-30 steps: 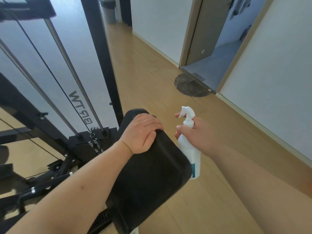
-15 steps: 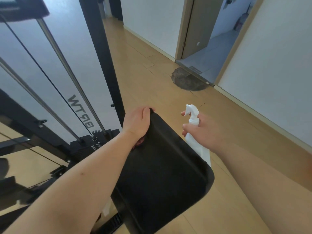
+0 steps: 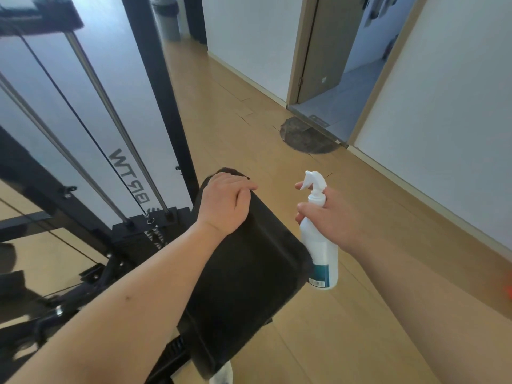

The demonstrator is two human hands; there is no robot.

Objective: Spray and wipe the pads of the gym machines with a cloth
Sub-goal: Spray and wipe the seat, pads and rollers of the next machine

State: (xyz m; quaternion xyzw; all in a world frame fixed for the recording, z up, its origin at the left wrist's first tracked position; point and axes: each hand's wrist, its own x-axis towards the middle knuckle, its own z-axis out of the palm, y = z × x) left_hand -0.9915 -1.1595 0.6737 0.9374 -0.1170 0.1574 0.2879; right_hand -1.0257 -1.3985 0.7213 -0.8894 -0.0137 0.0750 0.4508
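Head view looks down on a wooden floor [image 3: 249, 120] that runs on ahead of both hands. A black cable machine [image 3: 155, 106] stands to the left of the left hand [image 3: 224, 206], its upright post, steel rods and cable rising past it. Under the left hand and forearm lies the machine's black pad [image 3: 249, 273], tilted, with its far corner at the knuckles. The left hand rests palm down on that far end, fingers curled over the pad's upper edge. A dark fuzzy bit shows just beyond the knuckles; whether it is a cloth or the pad itself cannot be told. Well ahead of the right hand [image 3: 340, 217] a round dark mat [image 3: 307, 137] lies at an open doorway. The right hand grips a white spray bottle [image 3: 321, 250] round its neck, one finger reaching in front of the trigger, nozzle pointing left. The bottle hangs upright just beside the pad's right edge, between the two hands.
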